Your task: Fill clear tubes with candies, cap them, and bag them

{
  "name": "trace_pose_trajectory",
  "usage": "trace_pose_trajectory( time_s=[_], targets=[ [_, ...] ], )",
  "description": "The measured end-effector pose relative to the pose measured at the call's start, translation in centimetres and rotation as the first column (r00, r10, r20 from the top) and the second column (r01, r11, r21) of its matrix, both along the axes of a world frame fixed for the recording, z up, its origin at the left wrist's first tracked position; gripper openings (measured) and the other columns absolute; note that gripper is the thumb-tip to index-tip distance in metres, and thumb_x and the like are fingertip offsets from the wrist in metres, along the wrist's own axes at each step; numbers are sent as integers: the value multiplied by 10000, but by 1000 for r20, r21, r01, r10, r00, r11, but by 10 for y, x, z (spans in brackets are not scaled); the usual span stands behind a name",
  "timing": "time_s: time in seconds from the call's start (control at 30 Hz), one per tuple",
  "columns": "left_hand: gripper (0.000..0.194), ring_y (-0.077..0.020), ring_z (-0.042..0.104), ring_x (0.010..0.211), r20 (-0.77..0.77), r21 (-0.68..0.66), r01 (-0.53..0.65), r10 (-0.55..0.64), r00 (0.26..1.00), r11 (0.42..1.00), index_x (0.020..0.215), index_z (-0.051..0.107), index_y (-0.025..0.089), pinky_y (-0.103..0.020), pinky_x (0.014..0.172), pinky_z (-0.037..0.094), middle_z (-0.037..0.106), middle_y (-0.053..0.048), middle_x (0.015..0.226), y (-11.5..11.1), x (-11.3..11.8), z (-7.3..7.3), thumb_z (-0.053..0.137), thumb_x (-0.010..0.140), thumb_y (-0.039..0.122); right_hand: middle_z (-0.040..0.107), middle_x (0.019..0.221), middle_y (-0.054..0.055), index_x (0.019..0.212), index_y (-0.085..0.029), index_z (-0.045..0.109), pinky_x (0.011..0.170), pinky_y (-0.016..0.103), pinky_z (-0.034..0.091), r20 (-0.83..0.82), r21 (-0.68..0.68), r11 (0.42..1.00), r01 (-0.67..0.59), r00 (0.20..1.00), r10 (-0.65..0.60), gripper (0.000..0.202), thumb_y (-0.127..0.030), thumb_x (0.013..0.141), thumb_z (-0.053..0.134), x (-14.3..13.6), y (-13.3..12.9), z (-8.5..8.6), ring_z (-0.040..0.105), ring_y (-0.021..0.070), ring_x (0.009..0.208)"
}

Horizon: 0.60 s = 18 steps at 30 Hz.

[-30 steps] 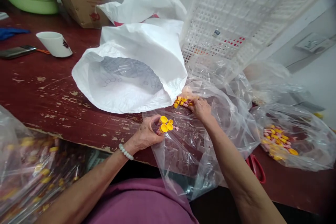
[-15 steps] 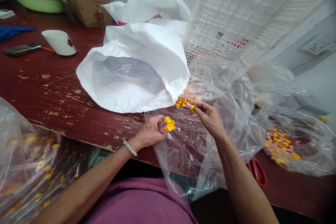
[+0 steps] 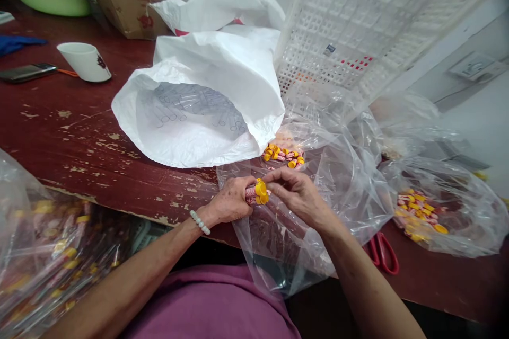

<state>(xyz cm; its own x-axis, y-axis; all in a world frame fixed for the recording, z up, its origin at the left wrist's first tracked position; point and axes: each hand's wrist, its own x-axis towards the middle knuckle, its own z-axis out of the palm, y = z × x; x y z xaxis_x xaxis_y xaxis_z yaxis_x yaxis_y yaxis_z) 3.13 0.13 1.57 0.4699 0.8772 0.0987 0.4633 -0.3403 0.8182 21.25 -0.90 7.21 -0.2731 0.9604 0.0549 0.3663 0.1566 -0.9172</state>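
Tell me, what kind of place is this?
Maybe a small workshop, or a work corner at home: there's a worn red table, a white sack of clear tubes, and the left hand gripping several yellow-capped pieces.

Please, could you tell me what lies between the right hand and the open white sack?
In the head view, a small heap of yellow-capped pink pieces lies between the right hand and the open white sack.
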Motion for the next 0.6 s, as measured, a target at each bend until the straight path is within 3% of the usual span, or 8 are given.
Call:
trace_pose_trajectory(
  time_s=[0.07, 0.17, 0.2, 0.27, 0.37, 0.5, 0.6],
  targets=[
    [183, -118, 460, 579, 14, 0, -11, 11, 1000, 1000, 712, 533, 164, -229, 523, 279, 538, 24, 639, 0, 1, 0, 516, 564, 57, 645, 823, 12, 923, -201, 658, 688, 275, 476, -35, 144, 975, 169, 986, -166, 166, -300, 833, 560, -1, 4, 5, 578, 128, 730],
    [195, -127, 470, 584, 25, 1, 38, -38, 999, 999, 692, 543, 164, -234, 530, 289, 549, 14, 640, -4, 8, 2, 509, 544, 42, 630, 960, 44, 1039, -231, 632, 778, 321, 478, -118, 368, 831, 418, 907, -404, 240, -340, 897, 473, -19, 11, 7, 574, 155, 856],
    [195, -132, 472, 578, 25, -3, 56, -56, 998, 998, 675, 550, 162, -239, 528, 292, 554, 7, 630, -7, 12, 3, 509, 532, 36, 620, 1013, 55, 1078, -238, 618, 816, 338, 472, -115, 432, 799, 419, 904, -412, 261, -353, 905, 461, -28, 14, 4, 566, 165, 903],
    [187, -137, 469, 557, 41, -32, 67, -65, 997, 997, 635, 558, 156, -245, 515, 296, 555, -5, 601, -12, 18, 4, 509, 509, 26, 600, 1088, 68, 1149, -246, 587, 856, 350, 463, -66, 482, 811, 332, 937, -344, 304, -380, 900, 475, -44, 20, -7, 554, 173, 948],
    [241, -133, 485, 569, 199, -202, 43, -1, 980, 978, 688, 586, 144, -228, 500, 330, 578, -1, 641, -16, 20, 4, 521, 488, 26, 604, 1061, 62, 1197, -236, 549, 764, 313, 490, -146, 316, 894, 318, 947, -285, 383, -465, 919, 418, -49, 32, -23, 572, 148, 848],
    [256, -84, 421, 469, 450, -580, 107, 208, 869, 807, 684, 558, 131, -191, 393, 329, 530, 37, 600, -14, 5, 2, 590, 450, 32, 618, 993, 49, 1156, -216, 568, 674, 259, 486, -306, 88, 909, 408, 879, -365, 474, -557, 924, 334, -22, 44, -24, 583, 124, 768],
    [248, -83, 437, 434, 528, -654, 181, 272, 805, 734, 650, 569, 114, -196, 362, 376, 543, 29, 577, -9, -7, -3, 655, 430, 38, 637, 992, 58, 1127, -204, 602, 701, 272, 488, -248, 76, 933, 352, 913, -324, 528, -596, 912, 322, -10, 42, -17, 596, 138, 796]
  ],
)
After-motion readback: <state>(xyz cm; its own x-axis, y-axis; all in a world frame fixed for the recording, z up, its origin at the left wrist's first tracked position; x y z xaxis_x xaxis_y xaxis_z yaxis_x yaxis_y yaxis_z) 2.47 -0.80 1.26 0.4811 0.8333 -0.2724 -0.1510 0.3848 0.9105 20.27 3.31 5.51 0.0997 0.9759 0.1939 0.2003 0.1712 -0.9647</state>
